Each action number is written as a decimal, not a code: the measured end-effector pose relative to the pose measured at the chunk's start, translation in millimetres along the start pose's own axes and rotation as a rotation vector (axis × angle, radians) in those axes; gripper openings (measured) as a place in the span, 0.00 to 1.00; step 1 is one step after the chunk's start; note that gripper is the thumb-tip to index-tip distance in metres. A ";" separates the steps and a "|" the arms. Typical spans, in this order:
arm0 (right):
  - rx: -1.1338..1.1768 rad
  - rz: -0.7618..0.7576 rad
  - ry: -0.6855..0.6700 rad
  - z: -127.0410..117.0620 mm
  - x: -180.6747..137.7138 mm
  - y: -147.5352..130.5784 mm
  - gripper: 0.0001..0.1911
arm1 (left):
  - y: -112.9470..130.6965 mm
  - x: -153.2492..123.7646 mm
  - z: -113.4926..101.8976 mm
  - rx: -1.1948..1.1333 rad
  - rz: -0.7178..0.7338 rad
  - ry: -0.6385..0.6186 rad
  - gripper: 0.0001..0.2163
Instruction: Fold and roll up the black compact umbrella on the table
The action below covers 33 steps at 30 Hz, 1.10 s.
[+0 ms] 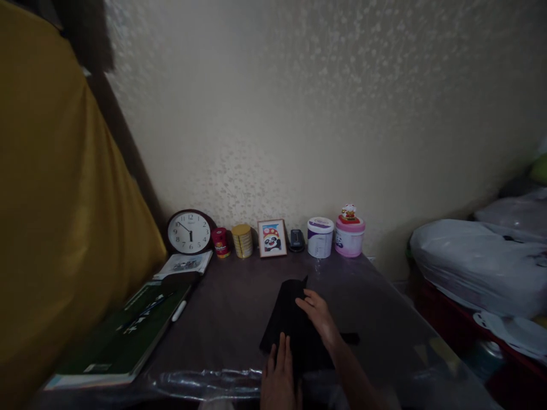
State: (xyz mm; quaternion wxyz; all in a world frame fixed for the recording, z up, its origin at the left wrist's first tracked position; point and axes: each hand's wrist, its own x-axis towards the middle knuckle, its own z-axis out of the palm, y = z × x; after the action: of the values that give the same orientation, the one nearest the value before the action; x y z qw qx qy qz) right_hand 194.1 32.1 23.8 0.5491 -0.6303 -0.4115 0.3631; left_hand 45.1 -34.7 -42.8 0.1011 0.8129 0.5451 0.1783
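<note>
A black cloth item [284,310], folded into a rough wedge with a small pointed tip at its far end, lies on the dark table in front of me. A short black strap [350,339] sticks out from its right side. My left hand [278,376] rests on the near left part of the cloth, with its fingers stretched forward and nothing held. At the far right edge, my right hand [317,313] has its fingers bent over the cloth and grips it there. Part of the cloth is hidden under my hands and right forearm.
Along the wall stand a round clock [189,232], a red can [221,243], a yellow tin [242,241], a framed panda picture [272,238], a white tub [320,238] and a pink tub [349,238]. A green book [123,330] and white pen [179,311] lie left.
</note>
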 end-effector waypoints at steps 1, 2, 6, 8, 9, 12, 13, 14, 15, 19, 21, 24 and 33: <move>0.004 0.022 0.003 6.0 2.1 0.0 0.29 | 0.4 0.4 -0.4 0.004 -0.003 -0.015 0.29; 0.010 0.036 0.003 11.3 3.8 -0.2 0.30 | 0.8 0.9 -1.0 0.005 -0.009 -0.030 0.28; 0.025 0.029 -0.004 27.0 8.4 -0.3 0.29 | 0.8 2.3 -2.6 -0.020 -0.043 -0.075 0.25; 0.000 0.009 -0.009 33.6 10.6 1.2 0.27 | -0.6 2.5 -2.5 -0.029 -0.051 -0.085 0.24; -0.039 -0.004 -0.020 36.9 11.9 2.4 0.26 | -1.4 2.7 -2.3 -0.031 -0.051 -0.089 0.24; -0.210 -0.050 -0.073 46.1 16.1 6.7 0.25 | -3.1 3.2 -1.3 -0.031 -0.055 -0.099 0.24; -0.263 -0.059 -0.090 48.5 17.5 8.1 0.25 | -3.3 3.2 -0.5 -0.031 -0.059 -0.098 0.24; -0.304 -0.065 -0.103 50.5 18.7 9.4 0.25 | -3.4 3.1 0.8 -0.032 -0.063 -0.093 0.24; -0.333 -0.069 -0.112 52.0 19.7 10.5 0.25 | -3.5 2.6 2.7 -0.031 -0.063 -0.084 0.24; -0.442 -0.070 -0.135 54.4 21.1 11.6 0.25 | -4.5 -2.6 14.4 -0.022 -0.064 0.018 0.23; -0.490 -0.069 -0.145 54.8 20.3 10.3 0.24 | -5.5 -5.9 17.9 -0.017 -0.092 0.097 0.24; -0.544 -0.066 -0.164 55.1 19.1 7.2 0.23 | -5.7 -7.9 15.0 0.007 -0.072 0.194 0.23; -0.606 -0.033 -0.225 54.8 22.2 3.3 0.25 | -6.1 10.7 0.2 0.298 0.421 0.390 0.30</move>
State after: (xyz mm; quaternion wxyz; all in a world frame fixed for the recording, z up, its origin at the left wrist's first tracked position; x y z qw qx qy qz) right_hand 153.5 73.8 13.1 0.2936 -0.7142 -0.5691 0.2825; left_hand 43.6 -22.5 -43.3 -0.1645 0.8642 0.3943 0.2657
